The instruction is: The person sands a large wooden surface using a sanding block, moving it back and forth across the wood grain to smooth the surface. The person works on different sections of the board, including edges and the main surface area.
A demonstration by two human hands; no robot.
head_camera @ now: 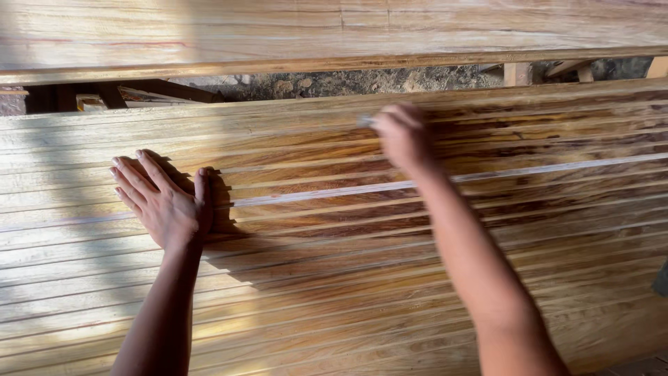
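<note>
2 forearms come up from the bottom edge, nearest the camera, both reaching over a big grooved wooden panel [334, 278], slats running left-right with narrow channels between, grain going from pale yellow at the near end to dark brown streaks further up on the right. Left hand [165, 202] is flat on the slats, fingers spread, palm down, thumb out to the right; it grips nothing, and it reads as bracing the panel, or the body, while the other arm works. Right hand [402, 138] sits further up and right, near the panel's far edge, fingers curled round a small pale object [366, 121] that pokes out on its left side; motion blur, so can't tell what it is. The tip looks to be at or on the slat surface; contact not certain. 1 channel [557, 167] shows whitish, running from mid-panel out to the right. Beyond the far edge: a gap with dirt ground [348, 82] and timber offcuts [518, 73], then another broad plank [334, 35] across the top.
</note>
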